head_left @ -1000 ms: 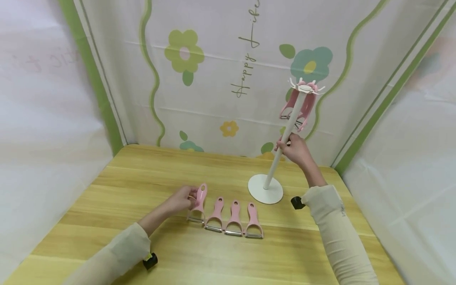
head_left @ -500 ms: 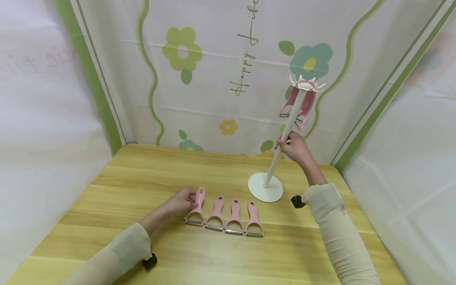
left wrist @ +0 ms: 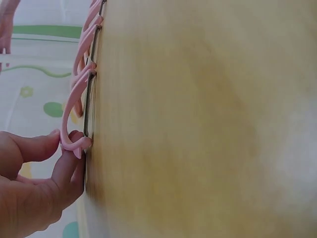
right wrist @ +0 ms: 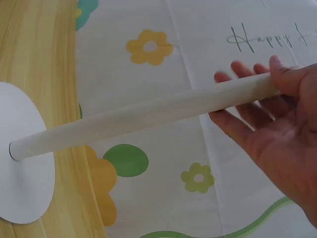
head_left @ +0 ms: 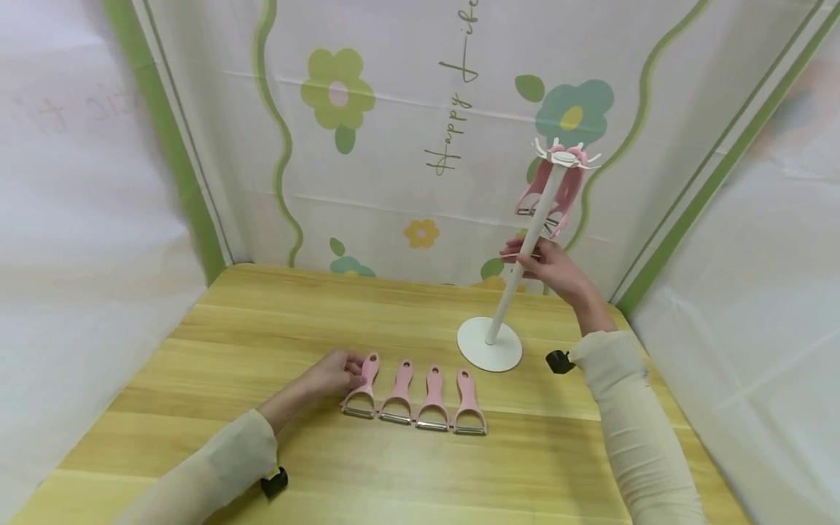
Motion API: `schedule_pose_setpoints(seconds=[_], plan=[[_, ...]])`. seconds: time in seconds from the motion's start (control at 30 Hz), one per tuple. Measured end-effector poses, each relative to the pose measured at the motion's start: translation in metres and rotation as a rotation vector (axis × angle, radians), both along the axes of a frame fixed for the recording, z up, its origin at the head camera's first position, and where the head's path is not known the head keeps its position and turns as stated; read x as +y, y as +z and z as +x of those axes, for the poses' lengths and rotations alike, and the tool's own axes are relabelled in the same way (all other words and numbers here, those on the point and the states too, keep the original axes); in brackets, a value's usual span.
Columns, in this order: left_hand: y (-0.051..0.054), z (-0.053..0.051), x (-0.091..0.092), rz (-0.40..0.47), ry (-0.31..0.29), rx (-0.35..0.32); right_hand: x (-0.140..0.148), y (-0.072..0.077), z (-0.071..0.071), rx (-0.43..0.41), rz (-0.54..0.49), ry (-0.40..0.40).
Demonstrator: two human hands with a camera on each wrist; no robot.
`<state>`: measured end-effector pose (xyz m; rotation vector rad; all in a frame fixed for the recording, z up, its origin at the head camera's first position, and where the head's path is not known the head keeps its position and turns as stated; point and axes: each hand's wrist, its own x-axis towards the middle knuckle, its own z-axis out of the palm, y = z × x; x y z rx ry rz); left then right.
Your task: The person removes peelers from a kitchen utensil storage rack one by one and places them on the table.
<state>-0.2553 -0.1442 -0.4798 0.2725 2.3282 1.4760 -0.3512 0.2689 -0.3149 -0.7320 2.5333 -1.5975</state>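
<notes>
In the head view, a row of several pink Y-shaped peelers lies on the table, blades toward the near edge. My left hand [head_left: 333, 373] pinches the leftmost peeler [head_left: 370, 370] by its handle; the left wrist view shows thumb and fingertips at that peeler's pink frame [left wrist: 68, 109]. Farther right stands a white rack with a round base [head_left: 474, 348] and a slim pole [head_left: 508, 299]. My right hand [head_left: 563, 275] is loosely around the pole, fingers stretched out behind it and thumb in front. Pink peelers [head_left: 570, 187] hang from the rack's hooks [head_left: 564, 157].
The wooden table [head_left: 275, 299] meets a flower-patterned cloth [head_left: 387, 175] at its back edge, with pale cloth walls on both sides. More peelers [head_left: 434, 386] lie to the right of the held one, left of and nearer than the rack base.
The right hand's fingers have loosened and straightened from their grip on the pole. The leftmost peeler has been lowered and shifted slightly, lining up with the row.
</notes>
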Motion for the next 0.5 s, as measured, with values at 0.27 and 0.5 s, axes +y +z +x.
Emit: schedule_pose_setpoints(seconds=[0.27,0.5], plan=[[0.003,0.001,0.002,-0.03,0.003,0.003,0.007,-0.003,-0.008,-0.048,-0.231,0.134],[0.011,0.004,0.002,-0.008,-0.007,-0.082,0.006,-0.003,-0.009,0.015,-0.213,0.078]])
